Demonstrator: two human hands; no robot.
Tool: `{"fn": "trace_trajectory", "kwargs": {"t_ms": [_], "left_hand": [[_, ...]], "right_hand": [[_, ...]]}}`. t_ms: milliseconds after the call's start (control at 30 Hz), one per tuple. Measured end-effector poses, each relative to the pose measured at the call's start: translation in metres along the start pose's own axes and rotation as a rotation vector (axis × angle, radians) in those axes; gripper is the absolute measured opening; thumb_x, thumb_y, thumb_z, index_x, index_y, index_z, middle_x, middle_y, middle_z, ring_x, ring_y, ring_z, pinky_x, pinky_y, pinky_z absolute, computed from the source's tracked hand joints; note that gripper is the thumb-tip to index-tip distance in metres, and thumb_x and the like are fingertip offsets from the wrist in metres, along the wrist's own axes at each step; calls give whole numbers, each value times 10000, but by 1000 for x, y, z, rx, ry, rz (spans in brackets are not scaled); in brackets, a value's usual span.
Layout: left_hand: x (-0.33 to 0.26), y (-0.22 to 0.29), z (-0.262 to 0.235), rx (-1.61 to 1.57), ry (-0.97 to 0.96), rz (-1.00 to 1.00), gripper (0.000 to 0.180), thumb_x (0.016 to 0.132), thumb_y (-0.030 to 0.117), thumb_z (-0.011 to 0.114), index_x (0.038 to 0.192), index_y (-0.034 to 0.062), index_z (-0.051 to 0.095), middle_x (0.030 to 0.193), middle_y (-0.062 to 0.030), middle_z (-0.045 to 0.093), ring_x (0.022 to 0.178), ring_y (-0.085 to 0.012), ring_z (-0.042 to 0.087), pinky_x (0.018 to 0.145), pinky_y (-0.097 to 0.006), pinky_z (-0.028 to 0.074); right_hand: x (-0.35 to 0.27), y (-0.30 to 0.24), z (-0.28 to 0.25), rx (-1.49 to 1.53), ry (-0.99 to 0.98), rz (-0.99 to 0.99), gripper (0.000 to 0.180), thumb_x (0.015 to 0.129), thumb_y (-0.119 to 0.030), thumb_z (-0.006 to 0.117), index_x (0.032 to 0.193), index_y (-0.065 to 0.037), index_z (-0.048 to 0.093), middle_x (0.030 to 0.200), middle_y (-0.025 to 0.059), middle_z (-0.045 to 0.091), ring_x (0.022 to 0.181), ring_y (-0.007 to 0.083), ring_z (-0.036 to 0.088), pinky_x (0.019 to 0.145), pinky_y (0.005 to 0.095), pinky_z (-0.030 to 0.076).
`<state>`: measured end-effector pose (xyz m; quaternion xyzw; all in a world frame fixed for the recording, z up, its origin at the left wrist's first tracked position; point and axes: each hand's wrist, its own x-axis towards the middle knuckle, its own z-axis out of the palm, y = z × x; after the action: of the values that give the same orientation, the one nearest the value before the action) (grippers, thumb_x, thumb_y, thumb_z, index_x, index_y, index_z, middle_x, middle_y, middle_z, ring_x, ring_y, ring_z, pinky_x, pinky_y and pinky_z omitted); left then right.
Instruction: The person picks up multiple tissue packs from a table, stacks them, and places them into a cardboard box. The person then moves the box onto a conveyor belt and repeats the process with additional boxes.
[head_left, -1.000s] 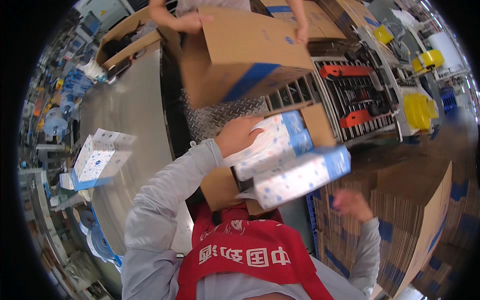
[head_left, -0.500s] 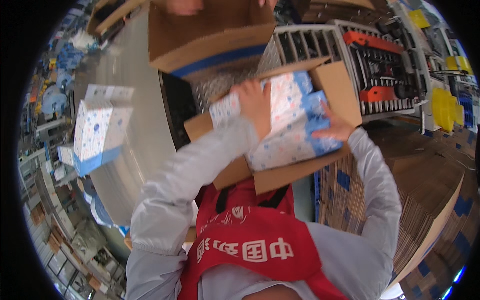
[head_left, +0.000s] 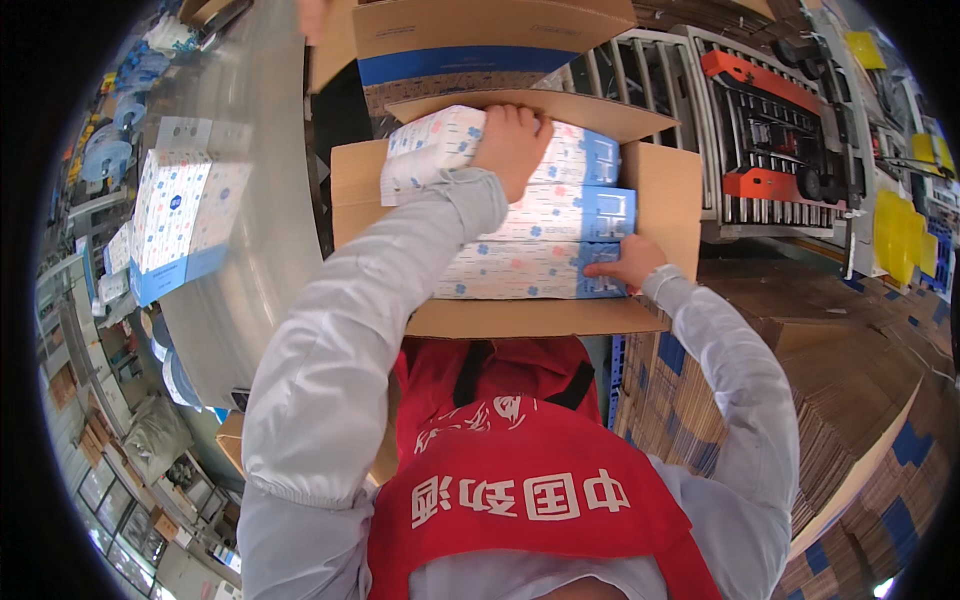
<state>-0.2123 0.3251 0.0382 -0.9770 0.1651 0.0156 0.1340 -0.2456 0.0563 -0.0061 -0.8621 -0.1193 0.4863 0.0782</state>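
An open cardboard carton (head_left: 530, 320) stands in front of my body, its flaps folded outward. Inside lie several white tissue packs (head_left: 545, 225) in rows, printed with small blue and pink motifs and blue at their right ends. My left hand (head_left: 512, 150) reaches over the far row, fingers curled over a pack by the far wall; the pack's left part (head_left: 440, 140) bulges up. At the right end of the nearest pack (head_left: 530, 270), my right hand (head_left: 632, 264) has its thumb on top, the other fingers partly hidden between pack and carton wall.
Beyond stands another carton (head_left: 480, 50) with a blue stripe. Another person's hand (head_left: 312, 18) shows at the top left. A patterned pack (head_left: 180, 215) rests on the metal table (head_left: 265, 250) at left. A roller conveyor (head_left: 660, 110) and flattened cardboard stacks (head_left: 850, 350) are to the right.
The carton has straightened and shifted slightly away from me. The packs now lie in even rows. My right hand has gone from spread fingers to the near pack's end. The far carton has moved right.
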Motion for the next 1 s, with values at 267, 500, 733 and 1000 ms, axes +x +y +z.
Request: {"fn": "trace_trajectory", "kwargs": {"t_ms": [267, 500, 733, 1000], "left_hand": [[-22, -22, -53, -364, 84, 128, 784, 618, 84, 727, 1339, 58, 419, 970, -136, 522, 868, -304, 521, 787, -370, 394], [-21, -35, -36, -453, 100, 178, 902, 720, 352, 767, 1474, 291, 276, 1056, -176, 464, 1051, -355, 445, 911, -419, 339], [11, -2, 43, -361, -329, -85, 761, 803, 702, 486, 1458, 425, 214, 1480, -259, 195, 1370, -461, 130, 1125, -501, 83], [-143, -20, 62, -497, -34, 68, 711, 887, 492, 542, 1475, 217, 252, 1541, -157, 112, 1416, -349, 112, 1151, -481, 96]], "right_hand": [[-33, 31, 17, 13, 402, -84, 611, 693, -641, 683, 709, -31, 655, 661, 143, 641, 649, 325, 630, 642, 414, 498], [-95, 23, -30, 358, 927, -334, 222, 815, -270, 696, 857, -54, 666, 766, 137, 643, 737, 321, 631, 677, 384, 499], [1, -41, -31, -331, 976, -636, 625, 887, -414, 553, 1387, -75, 392, 1459, 148, 327, 1369, 333, 254, 1115, 501, 180], [54, -9, 1, -328, 958, -537, 722, 901, -523, 469, 1451, -91, 291, 1532, 150, 180, 1422, 321, 126, 1140, 520, 61]]}}
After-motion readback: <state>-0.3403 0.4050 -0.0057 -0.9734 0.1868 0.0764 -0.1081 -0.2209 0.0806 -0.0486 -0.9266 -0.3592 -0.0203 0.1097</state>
